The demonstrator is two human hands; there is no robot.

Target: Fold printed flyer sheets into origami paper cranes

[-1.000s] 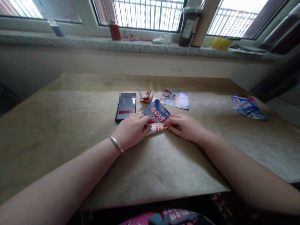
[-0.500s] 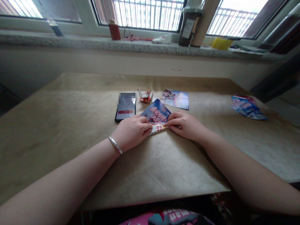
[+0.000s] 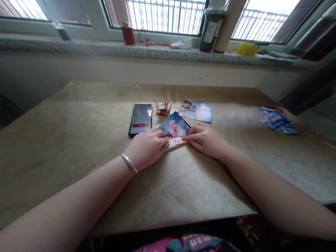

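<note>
A folded paper flyer (image 3: pixel 173 127) with a blue face and red characters lies on a brown kraft paper sheet (image 3: pixel 199 189). Its white-and-red folded strip (image 3: pixel 175 142) runs along the near edge. My left hand (image 3: pixel 146 147) holds the strip's left end, and my right hand (image 3: pixel 206 140) presses its right end with the fingertips. A silver bangle (image 3: pixel 129 163) circles my left wrist. Just beyond my left hand lies a black smartphone (image 3: pixel 140 119) with a blurred upper screen.
A red-and-white origami crane (image 3: pixel 163 107), a flat flyer (image 3: pixel 196 110) and a loose pile of blue flyers (image 3: pixel 275 120) lie on the kraft sheet. Beyond it rises a wall below a stone windowsill (image 3: pixel 147 50) holding a red container, dark jar and yellow item.
The white-and-red strip now looks narrower and flatter. My right fingers have shifted slightly left along it, and the hands have drawn closer together.
</note>
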